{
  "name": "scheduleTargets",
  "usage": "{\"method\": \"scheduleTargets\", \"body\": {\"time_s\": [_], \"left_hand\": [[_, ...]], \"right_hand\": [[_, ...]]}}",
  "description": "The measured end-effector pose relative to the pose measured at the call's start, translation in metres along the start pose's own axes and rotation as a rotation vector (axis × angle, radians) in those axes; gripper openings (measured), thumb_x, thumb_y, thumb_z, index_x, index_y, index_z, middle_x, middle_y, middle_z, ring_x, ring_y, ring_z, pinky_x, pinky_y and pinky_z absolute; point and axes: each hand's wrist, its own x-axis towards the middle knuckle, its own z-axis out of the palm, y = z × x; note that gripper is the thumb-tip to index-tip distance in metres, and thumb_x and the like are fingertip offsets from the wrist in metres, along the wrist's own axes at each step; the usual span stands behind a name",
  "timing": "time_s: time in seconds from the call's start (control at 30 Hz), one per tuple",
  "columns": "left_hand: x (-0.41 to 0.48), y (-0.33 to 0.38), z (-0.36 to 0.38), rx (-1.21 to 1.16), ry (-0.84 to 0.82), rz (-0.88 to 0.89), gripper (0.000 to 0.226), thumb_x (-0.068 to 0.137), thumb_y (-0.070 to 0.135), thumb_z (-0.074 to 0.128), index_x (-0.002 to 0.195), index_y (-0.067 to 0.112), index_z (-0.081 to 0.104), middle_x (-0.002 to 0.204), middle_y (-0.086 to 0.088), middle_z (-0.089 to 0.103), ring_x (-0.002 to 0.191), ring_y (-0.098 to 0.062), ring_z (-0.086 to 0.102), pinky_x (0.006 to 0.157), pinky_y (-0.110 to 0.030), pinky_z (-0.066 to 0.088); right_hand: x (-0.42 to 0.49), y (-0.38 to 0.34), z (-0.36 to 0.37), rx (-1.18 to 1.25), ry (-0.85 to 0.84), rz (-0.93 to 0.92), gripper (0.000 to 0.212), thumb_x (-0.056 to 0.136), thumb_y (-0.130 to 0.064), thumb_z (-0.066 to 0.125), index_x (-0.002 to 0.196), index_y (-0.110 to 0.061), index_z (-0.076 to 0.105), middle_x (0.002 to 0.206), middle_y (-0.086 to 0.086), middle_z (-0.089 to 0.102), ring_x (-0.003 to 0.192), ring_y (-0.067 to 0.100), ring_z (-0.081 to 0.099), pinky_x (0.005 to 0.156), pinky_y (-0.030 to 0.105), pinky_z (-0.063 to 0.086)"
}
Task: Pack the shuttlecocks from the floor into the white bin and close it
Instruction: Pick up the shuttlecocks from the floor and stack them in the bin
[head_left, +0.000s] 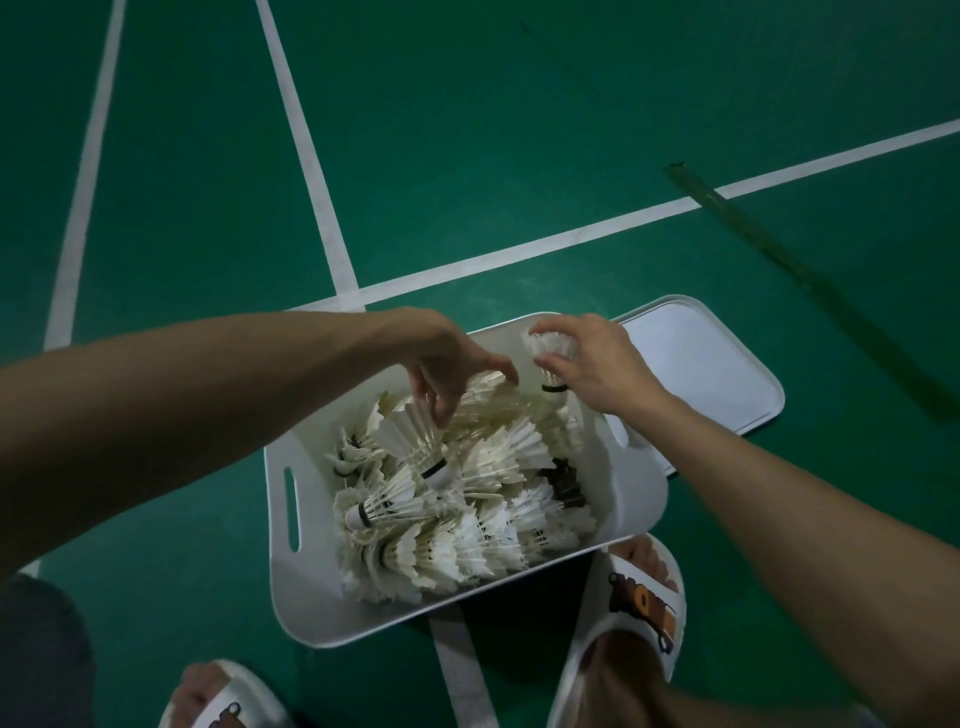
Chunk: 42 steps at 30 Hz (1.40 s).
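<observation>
White plastic bin (306, 597) is sitting open on the green court floor (467, 156). It is holding a heap of white feather shuttlecocks (467, 514) that is reaching close to the rim.

Right hand (592, 364) is gripping a single white feather shuttlecock (556, 344) above the bin's far edge, with thumb and fingers curling round the feather skirt. Its long axis is standing near upright, black-banded cork pointing down, skirt uppermost. The heap is lying below these fingers and toward the wearer, so a short downward release looks sufficient.

Left hand (452, 369) is hovering over the far part of the heap, fingers drooping loosely and tips touching feathers. Whether it is pinching one cannot be told.

Flat white plastic lid (701, 374) is lying on the floor just beyond the bin on its right side, and the bin's right rim is overlapping its near edge. The right hand is the nearer one to it.

Judgement: packing is nearing its end. No loose shuttlecocks are showing on the visible floor, and closing is not yet begun.
</observation>
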Motion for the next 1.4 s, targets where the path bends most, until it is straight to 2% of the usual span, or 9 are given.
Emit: {"method": "scheduleTargets", "body": {"time_s": [0.3,0.4,0.47,0.63,0.73,0.83,0.97,1.23,1.4], "left_hand": [[-0.016,-0.008,0.001,-0.05,0.013,0.012,0.108,0.078,-0.008,0.07,0.145,0.048,0.007,0.076,-0.009,0.059,0.056,-0.012,0.054,0.052,-0.023,0.053],[-0.021,-0.012,0.001,-0.064,0.029,0.029,0.107,0.078,-0.008,0.07,0.145,0.048,0.007,0.075,-0.007,0.058,0.055,-0.011,0.053,0.051,-0.023,0.052],[-0.023,-0.016,0.002,-0.075,0.036,0.038,0.108,0.078,-0.007,0.07,0.145,0.049,0.007,0.078,-0.008,0.06,0.058,-0.012,0.055,0.053,-0.024,0.053],[-0.023,-0.024,0.006,-0.078,0.043,0.052,0.113,0.078,-0.007,0.071,0.145,0.054,0.003,0.087,-0.01,0.064,0.064,-0.013,0.057,0.057,-0.025,0.053],[-0.022,-0.026,0.007,-0.052,0.072,0.065,0.114,0.078,-0.006,0.071,0.144,0.055,0.001,0.087,-0.007,0.064,0.065,-0.011,0.058,0.055,-0.023,0.052],[-0.023,-0.028,0.009,-0.047,0.084,0.07,0.114,0.079,-0.007,0.07,0.144,0.057,0.002,0.088,-0.007,0.063,0.063,-0.009,0.053,0.056,-0.023,0.052],[-0.028,-0.03,0.015,-0.032,0.093,0.072,0.113,0.079,-0.007,0.069,0.146,0.054,0.001,0.114,-0.011,0.058,0.073,-0.011,0.057,0.066,-0.026,0.055],[-0.04,-0.049,0.012,-0.271,0.203,0.162,0.087,0.078,-0.006,0.07,0.145,0.033,0.031,0.111,-0.008,0.062,0.091,-0.021,0.066,0.077,-0.034,0.059],[-0.049,-0.045,0.002,-0.363,0.244,0.248,0.06,0.082,-0.001,0.068,0.134,0.023,0.05,0.11,0.0,0.063,0.099,-0.018,0.064,0.081,-0.029,0.056]], "right_hand": [[-0.008,-0.012,0.023,0.145,0.215,0.104,0.015,0.092,-0.015,0.061,0.107,-0.016,0.059,0.11,-0.001,0.055,0.096,0.013,0.048,0.071,0.014,0.031],[-0.003,-0.017,0.032,0.32,0.225,0.187,0.012,0.093,-0.018,0.061,0.103,-0.021,0.055,0.11,-0.004,0.055,0.09,0.013,0.053,0.065,0.003,0.042],[-0.001,-0.021,0.036,0.433,0.223,0.242,0.019,0.092,-0.026,0.063,0.108,-0.02,0.055,0.115,-0.002,0.059,0.096,0.019,0.059,0.083,0.028,0.053],[-0.005,-0.028,0.035,0.14,-0.007,0.296,0.047,0.097,-0.039,0.053,0.136,-0.013,0.051,0.123,0.01,0.063,0.098,0.026,0.062,0.07,0.027,0.039],[0.0,-0.03,0.029,0.131,-0.071,0.241,0.038,0.095,-0.041,0.055,0.123,-0.016,0.06,0.103,0.013,0.069,0.061,0.018,0.053,0.06,0.029,0.041],[0.005,-0.025,0.026,0.141,-0.133,0.243,0.025,0.094,-0.036,0.058,0.1,-0.013,0.065,0.076,0.007,0.062,0.052,0.015,0.044,0.053,0.027,0.038],[0.004,-0.02,0.031,0.182,-0.305,0.298,0.017,0.099,-0.02,0.052,0.103,-0.008,0.064,0.066,0.003,0.051,0.044,0.01,0.035,0.038,0.023,0.029],[0.012,-0.008,0.031,0.144,-0.228,0.305,0.02,0.088,-0.023,0.069,0.088,-0.002,0.067,0.07,0.006,0.059,0.058,0.019,0.051,0.051,0.026,0.039],[0.01,-0.004,0.027,0.168,-0.227,0.311,0.054,0.077,-0.021,0.081,0.122,-0.001,0.059,0.107,0.011,0.067,0.088,0.024,0.066,0.082,0.037,0.055]]}}
